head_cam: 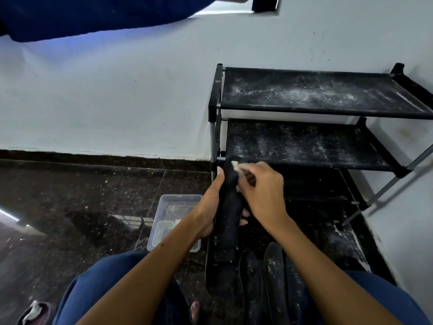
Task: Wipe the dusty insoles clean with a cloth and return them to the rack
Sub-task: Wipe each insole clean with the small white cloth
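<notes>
Head view, left to right. At the lower left edge a dark shoe (35, 310) with a crumpled white rag inside lies on the dark speckled floor (70, 195). A clear plastic container (168, 207) stands on the floor just left of the forearms, partly hidden by the left forearm. The left hand (208, 207) grasps a black insole (228, 207) from its left side, thumb lying along the edge and fingertips showing at the right edge; the insole is held nearly upright in front of the lowest tier of the rack. The right hand (262, 191) pinches a small whitish cloth (235, 166) against the upper end of the insole, and most of the cloth is covered by the fingers. Below the hands, between the person's blue-trousered knees, further dust-flecked insoles (274, 266) lie on the floor, their lower ends hidden by the right forearm and leg. To the right, a black shoe rack (316, 111) stands against the pale wall (117, 90); its two upper fabric shelves carry scattered white dust, and the hands block part of its lower left corner. White dust also lies on the floor beneath the rack's right side.
</notes>
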A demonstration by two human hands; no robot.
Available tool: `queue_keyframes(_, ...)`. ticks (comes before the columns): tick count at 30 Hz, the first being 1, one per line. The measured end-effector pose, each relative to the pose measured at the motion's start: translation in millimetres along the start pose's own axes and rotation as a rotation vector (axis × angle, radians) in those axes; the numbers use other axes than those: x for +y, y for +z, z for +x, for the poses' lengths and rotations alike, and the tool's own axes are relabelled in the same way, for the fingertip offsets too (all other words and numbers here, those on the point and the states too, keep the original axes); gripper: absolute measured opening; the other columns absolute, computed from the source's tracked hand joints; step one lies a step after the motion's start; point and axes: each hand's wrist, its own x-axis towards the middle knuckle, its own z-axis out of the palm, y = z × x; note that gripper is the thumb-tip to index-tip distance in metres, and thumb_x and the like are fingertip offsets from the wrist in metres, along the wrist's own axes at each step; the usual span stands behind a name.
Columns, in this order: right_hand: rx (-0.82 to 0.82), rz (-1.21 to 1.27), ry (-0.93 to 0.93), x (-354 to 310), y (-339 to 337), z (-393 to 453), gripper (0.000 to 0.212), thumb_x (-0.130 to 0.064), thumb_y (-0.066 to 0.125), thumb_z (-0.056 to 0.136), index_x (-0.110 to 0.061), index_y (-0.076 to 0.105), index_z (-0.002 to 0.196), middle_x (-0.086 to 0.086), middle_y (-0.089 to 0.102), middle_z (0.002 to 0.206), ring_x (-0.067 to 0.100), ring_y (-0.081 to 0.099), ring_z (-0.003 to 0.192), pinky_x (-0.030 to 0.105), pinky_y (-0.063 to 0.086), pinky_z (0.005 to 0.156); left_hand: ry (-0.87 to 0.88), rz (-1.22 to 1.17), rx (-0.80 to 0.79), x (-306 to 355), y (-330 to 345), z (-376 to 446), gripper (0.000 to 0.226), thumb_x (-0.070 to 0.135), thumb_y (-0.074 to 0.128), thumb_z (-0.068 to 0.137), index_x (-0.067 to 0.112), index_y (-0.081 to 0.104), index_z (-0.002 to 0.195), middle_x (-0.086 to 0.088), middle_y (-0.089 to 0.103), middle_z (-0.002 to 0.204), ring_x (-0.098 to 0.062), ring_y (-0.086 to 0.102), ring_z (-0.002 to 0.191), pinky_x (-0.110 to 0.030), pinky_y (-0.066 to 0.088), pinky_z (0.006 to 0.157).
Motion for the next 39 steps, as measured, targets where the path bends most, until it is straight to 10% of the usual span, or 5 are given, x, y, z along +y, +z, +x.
queue_keyframes(12, -0.075, 0.041, -0.016, -5, 3, -7, 0.015, -0.006, 0.065, 0.084, -0.011, 0.072, 0.096, 0.001, 0.066, 0.087, 0.007, 0.06, 0.069, 0.007, 0.045, 0.07, 0.036, -0.085, 0.079, 1, 0, 3, 0.071, 0.067, 0.027, 0.089, 0.01, 0.07, 0.089, -0.014, 0.068, 0.076, -0.022, 0.065, 0.064, -0.032, 0.057, 0.059)
queue_keyframes(19, -0.078, -0.033, 0.017, 0, -2, 2, 0.014, -0.007, 0.061, 0.085, -0.009, 0.073, 0.092, 0.007, 0.063, 0.084, 0.02, 0.061, 0.068, 0.038, 0.054, 0.063, 0.028, -0.201, 0.118, 4, -3, 6, 0.073, 0.066, 0.028, 0.09, 0.013, 0.078, 0.084, -0.016, 0.07, 0.096, -0.028, 0.066, 0.085, -0.046, 0.054, 0.08)
queue_keyframes(29, -0.136, -0.016, -0.057, -10, 1, -10, 0.013, -0.01, 0.064, 0.082, -0.01, 0.074, 0.092, 0.006, 0.066, 0.084, 0.019, 0.063, 0.07, 0.034, 0.054, 0.068, 0.034, -0.211, 0.178, 6, -10, 7, 0.065, 0.062, 0.029, 0.093, 0.011, 0.071, 0.09, -0.009, 0.074, 0.084, -0.016, 0.072, 0.073, -0.027, 0.059, 0.067)
queue_keyframes(39, -0.233, 0.056, -0.068, -20, 7, -25, 0.019, -0.01, 0.064, 0.076, -0.013, 0.074, 0.092, 0.005, 0.067, 0.085, 0.022, 0.065, 0.072, 0.037, 0.055, 0.07, 0.054, -0.321, 0.226, 11, -15, 8, 0.074, 0.064, 0.031, 0.092, 0.002, 0.066, 0.111, -0.015, 0.07, 0.108, -0.023, 0.068, 0.099, -0.035, 0.051, 0.088)
